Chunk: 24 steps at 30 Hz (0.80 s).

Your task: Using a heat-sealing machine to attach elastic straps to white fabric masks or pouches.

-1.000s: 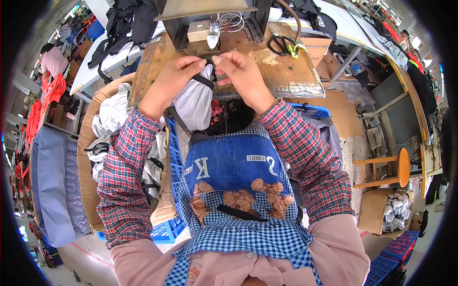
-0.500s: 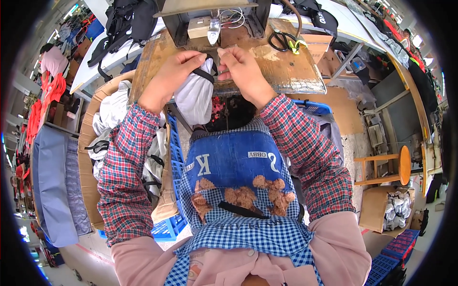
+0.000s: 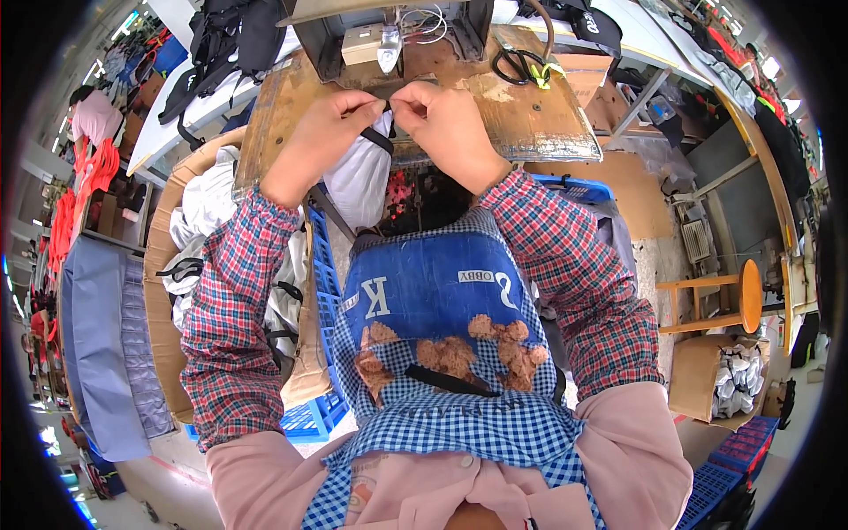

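Observation:
Over the front of the worn wooden table [image 3: 459, 115], my hands meet fingertip to fingertip. My left hand [image 3: 320, 137] is closed in a pinch on a black strap [image 3: 378, 139], which is attached to a white cloth piece [image 3: 358, 185]. The cloth hangs below the table edge toward my lap. Thumb and fingers of my right hand [image 3: 450, 132] are pinched together at the upper end of the same strap; the bit between the fingertips is mostly hidden. Just beyond the hands stands a metal machine housing [image 3: 309, 40] with a metal part [image 3: 389, 49] and loose white wires.
Black-handled scissors [image 3: 521, 69] lie at the table's right. A cardboard box [image 3: 163, 291] of white cloth pieces stands left, beside a blue plastic crate [image 3: 325, 300]. A loose black strip [image 3: 449, 382] rests on my apron. At right is a wooden stool [image 3: 749, 296].
My right hand has moved slightly left, bringing its fingertips against those of my left hand. The left hand stays on the strap, and the cloth still hangs below.

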Available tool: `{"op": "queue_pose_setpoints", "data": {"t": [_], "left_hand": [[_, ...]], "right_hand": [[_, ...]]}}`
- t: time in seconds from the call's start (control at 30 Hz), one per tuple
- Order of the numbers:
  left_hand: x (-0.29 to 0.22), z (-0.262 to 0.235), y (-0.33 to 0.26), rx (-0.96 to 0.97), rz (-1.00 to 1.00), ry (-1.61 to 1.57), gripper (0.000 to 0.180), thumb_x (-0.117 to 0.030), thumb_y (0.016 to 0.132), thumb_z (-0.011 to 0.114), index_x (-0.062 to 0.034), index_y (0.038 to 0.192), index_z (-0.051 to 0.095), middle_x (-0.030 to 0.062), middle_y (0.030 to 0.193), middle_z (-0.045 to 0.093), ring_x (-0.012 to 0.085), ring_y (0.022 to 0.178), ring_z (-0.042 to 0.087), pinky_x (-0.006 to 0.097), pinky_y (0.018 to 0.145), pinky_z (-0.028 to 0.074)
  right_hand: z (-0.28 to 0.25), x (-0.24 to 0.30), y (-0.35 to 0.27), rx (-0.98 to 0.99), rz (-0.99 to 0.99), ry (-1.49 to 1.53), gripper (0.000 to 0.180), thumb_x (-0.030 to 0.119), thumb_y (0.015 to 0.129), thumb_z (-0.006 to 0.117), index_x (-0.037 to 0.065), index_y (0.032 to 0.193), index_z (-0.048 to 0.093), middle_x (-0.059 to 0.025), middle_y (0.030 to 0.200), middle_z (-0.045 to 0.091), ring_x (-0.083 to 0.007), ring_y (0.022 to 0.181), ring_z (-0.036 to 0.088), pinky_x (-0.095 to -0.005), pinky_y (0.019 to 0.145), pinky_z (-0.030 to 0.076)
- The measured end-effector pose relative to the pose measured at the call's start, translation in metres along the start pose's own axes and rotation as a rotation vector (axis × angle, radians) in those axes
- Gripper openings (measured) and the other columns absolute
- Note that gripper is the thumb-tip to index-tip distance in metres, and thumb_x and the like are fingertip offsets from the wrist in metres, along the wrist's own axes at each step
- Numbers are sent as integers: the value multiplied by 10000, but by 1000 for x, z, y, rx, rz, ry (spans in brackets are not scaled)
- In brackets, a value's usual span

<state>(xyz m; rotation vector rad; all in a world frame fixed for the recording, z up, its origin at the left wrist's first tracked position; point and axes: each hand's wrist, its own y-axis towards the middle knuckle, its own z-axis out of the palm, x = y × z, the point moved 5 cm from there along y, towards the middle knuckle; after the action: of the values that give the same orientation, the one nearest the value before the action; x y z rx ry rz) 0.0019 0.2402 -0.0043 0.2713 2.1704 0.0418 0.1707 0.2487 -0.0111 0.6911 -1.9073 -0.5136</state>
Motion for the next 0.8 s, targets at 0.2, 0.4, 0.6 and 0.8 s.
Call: {"op": "queue_pose_setpoints", "data": {"t": [0.2,0.4,0.6,0.8], "left_hand": [[0,0,4,19,-38,-176,285,-226,979,609,12,1124,669,-39,974,654,40,904,546,205,818,440],[2,-4,7,13,-64,-267,281,-228,979,612,6,1121,674,-27,980,660,48,898,564,206,804,451],[6,-6,16,52,-112,-410,282,-238,971,626,-7,1126,666,-20,966,661,53,861,584,211,761,472],[2,-6,19,47,-134,-545,283,-223,958,640,18,1103,667,8,946,676,74,840,604,223,751,483]], "right_hand": [[3,-14,0,-42,139,240,149,115,836,685,0,930,694,-139,783,702,-217,698,686,-330,644,543],[8,-18,3,42,357,551,187,100,911,641,-50,1021,661,-89,879,705,-127,767,671,-261,684,560],[13,-26,12,49,415,638,214,117,949,612,-65,1056,645,-104,915,704,-146,812,682,-262,721,567],[14,-33,19,-9,398,683,191,101,920,639,-73,995,657,-104,848,715,-131,715,683,-248,647,564]]}}
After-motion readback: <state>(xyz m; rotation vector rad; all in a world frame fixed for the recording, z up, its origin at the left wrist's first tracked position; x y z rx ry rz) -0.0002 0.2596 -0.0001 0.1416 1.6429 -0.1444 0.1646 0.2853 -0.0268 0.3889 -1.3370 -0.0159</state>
